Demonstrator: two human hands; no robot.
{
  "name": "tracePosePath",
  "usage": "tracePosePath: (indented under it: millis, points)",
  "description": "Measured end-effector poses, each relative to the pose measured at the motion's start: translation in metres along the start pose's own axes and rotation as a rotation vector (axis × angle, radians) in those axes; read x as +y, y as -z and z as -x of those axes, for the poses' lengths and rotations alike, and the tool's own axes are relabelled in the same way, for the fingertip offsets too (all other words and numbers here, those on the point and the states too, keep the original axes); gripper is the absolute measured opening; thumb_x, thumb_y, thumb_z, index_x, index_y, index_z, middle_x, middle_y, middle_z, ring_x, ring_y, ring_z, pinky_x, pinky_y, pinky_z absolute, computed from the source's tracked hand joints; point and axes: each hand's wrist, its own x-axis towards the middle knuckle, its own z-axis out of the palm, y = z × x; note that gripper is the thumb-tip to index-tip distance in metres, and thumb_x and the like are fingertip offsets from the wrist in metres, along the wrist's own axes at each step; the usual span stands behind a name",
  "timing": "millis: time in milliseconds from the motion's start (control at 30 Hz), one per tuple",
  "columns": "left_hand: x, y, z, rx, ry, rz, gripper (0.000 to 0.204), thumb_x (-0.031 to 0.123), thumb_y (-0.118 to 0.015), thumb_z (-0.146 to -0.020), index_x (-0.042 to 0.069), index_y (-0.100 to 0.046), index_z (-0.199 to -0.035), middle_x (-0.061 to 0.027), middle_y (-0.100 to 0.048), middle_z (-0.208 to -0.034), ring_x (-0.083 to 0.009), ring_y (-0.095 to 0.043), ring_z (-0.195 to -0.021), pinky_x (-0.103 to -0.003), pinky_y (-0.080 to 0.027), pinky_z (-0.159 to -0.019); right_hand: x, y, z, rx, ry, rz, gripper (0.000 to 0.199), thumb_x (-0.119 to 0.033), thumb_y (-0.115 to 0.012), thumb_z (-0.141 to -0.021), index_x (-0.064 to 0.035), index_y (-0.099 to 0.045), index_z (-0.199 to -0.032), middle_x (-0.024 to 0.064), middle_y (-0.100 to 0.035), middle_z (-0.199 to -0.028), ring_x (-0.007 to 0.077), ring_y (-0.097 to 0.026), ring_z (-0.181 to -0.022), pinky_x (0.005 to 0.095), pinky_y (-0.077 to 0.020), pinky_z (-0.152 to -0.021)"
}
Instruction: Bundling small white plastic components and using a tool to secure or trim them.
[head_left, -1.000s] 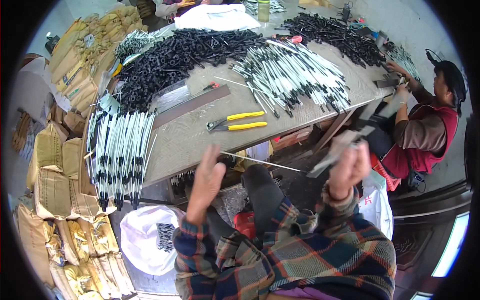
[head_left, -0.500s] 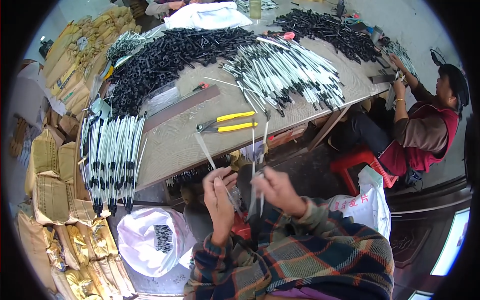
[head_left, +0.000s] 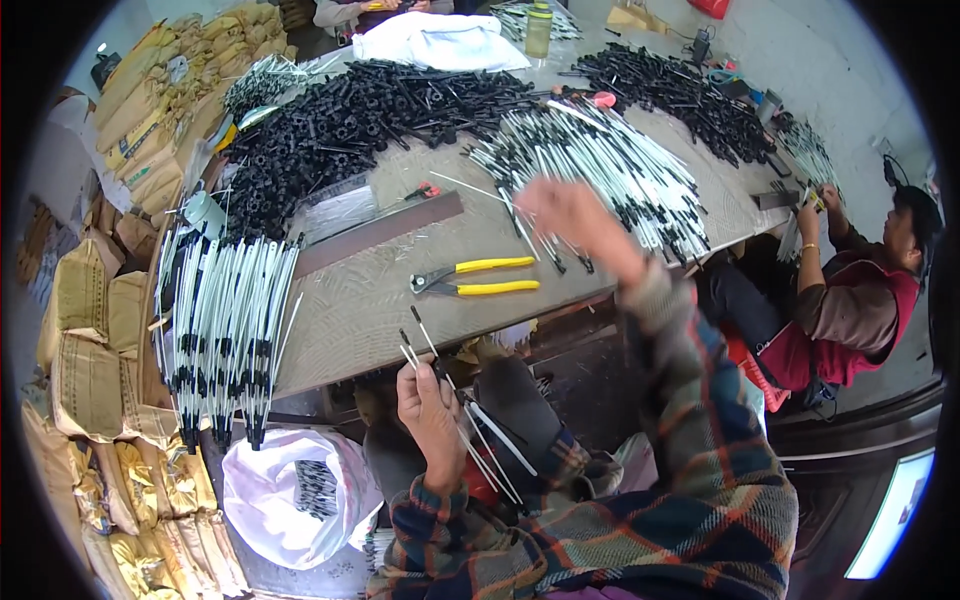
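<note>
My left hand (head_left: 428, 410) is closed on a small bundle of thin white rods with black tips (head_left: 470, 425), held over my lap below the table edge. My right hand (head_left: 570, 215) is blurred and stretched out over the table, fingers spread, at the near edge of the loose heap of white rods (head_left: 600, 165). Whether it touches a rod I cannot tell. Yellow-handled pliers (head_left: 475, 277) lie on the table between my two hands.
A neat row of black-and-white rods (head_left: 225, 330) hangs over the table's left end. Black parts (head_left: 340, 125) are piled at the back, beside a dark flat bar (head_left: 380, 232). A seated person (head_left: 850, 300) works at the right. Sacks (head_left: 95, 330) and a white bag (head_left: 290, 490) stand at left.
My right hand left the bundle at my lap and swung up and forward over the table to the white rod heap. My left hand stayed low, still gripping the rods.
</note>
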Motion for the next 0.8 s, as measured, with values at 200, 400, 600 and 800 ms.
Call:
tracePosePath:
  millis: [200,400,600,800]
  points:
    - [0.013,0.012,-0.002,-0.072,0.013,0.143,0.015,0.025,-0.049,-0.091,0.01,-0.048,-0.095,-0.0021,-0.045,-0.057,-0.0059,-0.029,-0.035,-0.018,-0.022,-0.031,0.081,0.035,-0.127,0.188,-0.128,1.02,0.038,-0.039,-0.062,-0.072,-0.0031,-0.062,-0.084,0.017,-0.062,-0.09,0.0323,-0.06,-0.085,0.0435,-0.0467,-0.069]
    - [0.022,0.024,0.005,-0.1,0.11,0.192,0.01,0.011,-0.051,-0.089,0.01,-0.047,-0.098,-0.0076,-0.056,-0.075,-0.0078,-0.041,-0.046,-0.019,-0.032,-0.042,0.02,0.032,-0.09,0.53,0.138,0.606,0.023,-0.03,-0.058,-0.077,-0.0083,-0.063,-0.081,0.0107,-0.061,-0.065,0.0256,-0.06,-0.059,0.0351,-0.0443,-0.054]
    - [-0.002,0.015,0.024,-0.423,0.274,-0.074,0.023,0.023,-0.037,-0.095,0.002,-0.045,-0.1,-0.017,-0.061,-0.09,-0.0253,-0.063,-0.075,-0.033,-0.051,-0.067,-0.072,0.05,0.032,1.248,0.758,0.092,0.006,-0.002,-0.056,-0.083,-0.0001,-0.062,-0.086,-0.0018,-0.054,-0.063,0.0016,-0.043,-0.051,0.0175,-0.032,-0.043]
    - [0.018,0.018,-0.007,-0.239,0.164,0.138,0.025,0.023,-0.036,-0.095,0.0,-0.046,-0.094,-0.0245,-0.054,-0.109,-0.0313,-0.057,-0.099,-0.041,-0.048,-0.084,-0.066,0.02,0.145,0.839,0.606,-0.058,0.013,-0.003,-0.045,-0.086,0.0048,-0.053,-0.091,0.0053,-0.055,-0.066,0.0053,-0.044,-0.047,0.0174,-0.0318,-0.041]
